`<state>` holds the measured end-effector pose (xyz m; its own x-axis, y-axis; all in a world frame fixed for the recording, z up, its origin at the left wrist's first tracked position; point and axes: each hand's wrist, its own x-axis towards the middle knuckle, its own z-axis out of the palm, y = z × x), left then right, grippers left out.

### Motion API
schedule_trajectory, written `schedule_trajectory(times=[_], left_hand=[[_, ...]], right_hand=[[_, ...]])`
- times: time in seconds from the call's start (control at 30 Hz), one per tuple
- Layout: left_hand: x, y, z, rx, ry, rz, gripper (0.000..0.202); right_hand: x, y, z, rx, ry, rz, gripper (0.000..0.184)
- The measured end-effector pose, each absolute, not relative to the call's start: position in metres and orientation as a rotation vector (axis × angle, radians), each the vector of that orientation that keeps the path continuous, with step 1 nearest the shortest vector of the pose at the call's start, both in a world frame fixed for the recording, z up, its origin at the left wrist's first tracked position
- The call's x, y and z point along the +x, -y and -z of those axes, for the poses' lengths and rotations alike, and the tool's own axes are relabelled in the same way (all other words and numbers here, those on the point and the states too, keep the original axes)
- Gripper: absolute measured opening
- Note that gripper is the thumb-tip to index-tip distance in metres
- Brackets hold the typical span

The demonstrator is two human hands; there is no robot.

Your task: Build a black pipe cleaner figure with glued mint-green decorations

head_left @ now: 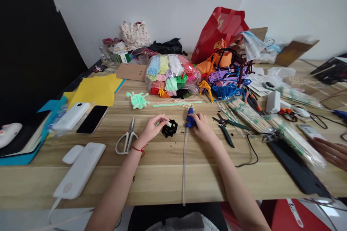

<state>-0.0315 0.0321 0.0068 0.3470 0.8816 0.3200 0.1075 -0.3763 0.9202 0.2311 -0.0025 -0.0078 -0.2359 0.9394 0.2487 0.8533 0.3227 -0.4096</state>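
My left hand (153, 127) pinches a pale green piece (166, 122) against a small black pipe-cleaner shape (170, 129) that lies on the wooden table (168, 173). My right hand (201, 127) grips a blue glue gun (190, 120) just right of the black shape, nozzle toward the far side. A long translucent glue stick (184, 168) trails from the gun toward me. A red string circles my left wrist.
Scissors (127, 140) lie left of my left hand, pliers (226, 130) right of my right hand. Phones and white power banks (80, 169) sit at the left, a bag of coloured pipe cleaners (170, 74) behind, skewer bundles (249, 115) at the right. Another person's hand (332, 152) rests far right.
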Motion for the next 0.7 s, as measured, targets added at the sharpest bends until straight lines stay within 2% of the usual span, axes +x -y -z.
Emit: schedule_trajectory(times=[0.13, 0.23, 0.33, 0.43, 0.53, 0.6, 0.7], left_hand=[[-0.029, -0.031, -0.014, 1.822, -0.874, -1.227, 0.017], [-0.026, -0.027, -0.024, 1.877, -0.888, -1.339, 0.015], [-0.019, -0.015, -0.035, 1.942, -0.913, -1.403, 0.011], [-0.009, 0.0, -0.043, 2.012, -0.871, -1.441, 0.008], [-0.002, 0.008, -0.045, 2.031, -0.867, -1.495, 0.007], [0.0, 0.008, -0.043, 2.008, -0.898, -1.495, 0.024], [0.0, 0.004, -0.037, 2.045, -1.062, -1.356, 0.066]], right_hand=[[0.233, 0.002, 0.007, -1.613, 2.1, -0.242, 0.059], [0.224, 0.006, -0.01, -1.506, 1.964, -0.259, 0.04], [0.202, 0.017, -0.034, -1.195, 1.852, -0.522, 0.024], [0.176, 0.028, -0.049, -1.005, 1.732, -0.823, 0.024], [0.162, 0.033, -0.048, -1.025, 1.472, -0.982, 0.022], [0.163, 0.03, -0.042, -1.05, 1.271, -1.048, 0.024], [0.175, 0.02, -0.029, -1.038, 1.0, -1.135, 0.027]])
